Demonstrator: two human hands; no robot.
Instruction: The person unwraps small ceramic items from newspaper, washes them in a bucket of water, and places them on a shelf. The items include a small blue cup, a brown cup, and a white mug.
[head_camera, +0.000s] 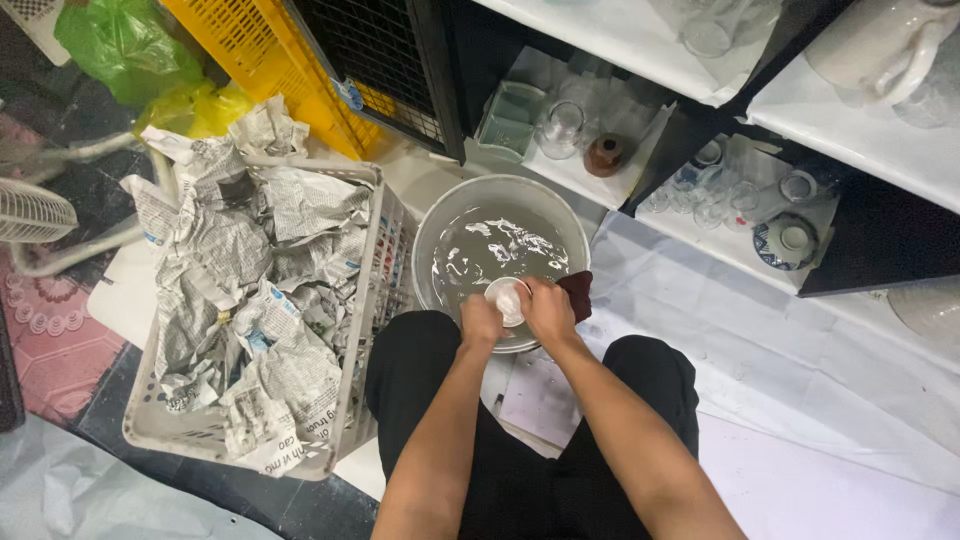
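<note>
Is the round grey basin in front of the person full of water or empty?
Partly full. The grey basin holds water with ripples and light reflections; its inner wall shows above the surface. Both hands hold a small white cup over it.

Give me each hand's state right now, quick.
Left hand: closed on a small white cup over the basin.
Right hand: closed on a dark cloth, against the cup.

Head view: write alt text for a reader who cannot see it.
Seen from above, a seated person's left hand and right hand hold a small white cup and a dark cloth over a round basin of water. Beside it to the left stands a pale plastic basket full of crumpled newspaper; low shelves beyond hold glassware.
</note>
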